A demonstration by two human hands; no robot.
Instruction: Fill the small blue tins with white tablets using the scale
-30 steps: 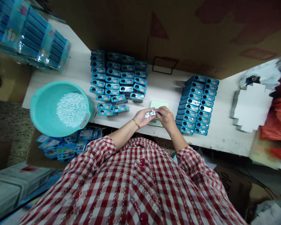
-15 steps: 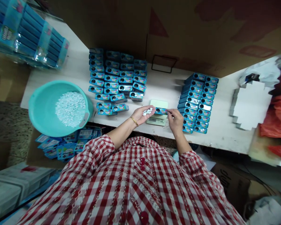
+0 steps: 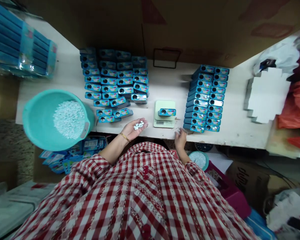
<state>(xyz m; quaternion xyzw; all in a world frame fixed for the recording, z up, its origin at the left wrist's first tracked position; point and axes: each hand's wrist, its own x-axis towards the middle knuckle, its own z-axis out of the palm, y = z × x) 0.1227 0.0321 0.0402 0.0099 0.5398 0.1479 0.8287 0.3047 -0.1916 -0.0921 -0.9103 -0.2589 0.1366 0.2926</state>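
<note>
My left hand (image 3: 133,129) is palm up by the table's front edge, cupping a small heap of white candy pieces (image 3: 139,125). Between my hands stands a pale green kitchen scale (image 3: 165,124), and one small blue tin (image 3: 167,112) with a dark round opening rests on its plate, touched by neither hand. My right hand (image 3: 181,138) is at the front edge, just right of the scale, fingers drawn together; what they pinch, if anything, is too small to make out. A turquoise basin (image 3: 31,115) at the left holds a pile of the same white pieces (image 3: 69,119).
Rows of blue tins (image 3: 109,88) stand left of the scale, and more rows (image 3: 197,109) stand right. A large cardboard box (image 3: 110,23) closes off the back. Flat white cartons (image 3: 268,100) lie far right. Below the table are a small bowl (image 3: 206,160) and blue packaging (image 3: 76,163).
My right hand has let go of the blue tin, which now sits on the scale, and has drawn back to the table edge. My left hand has moved left with the candies.
</note>
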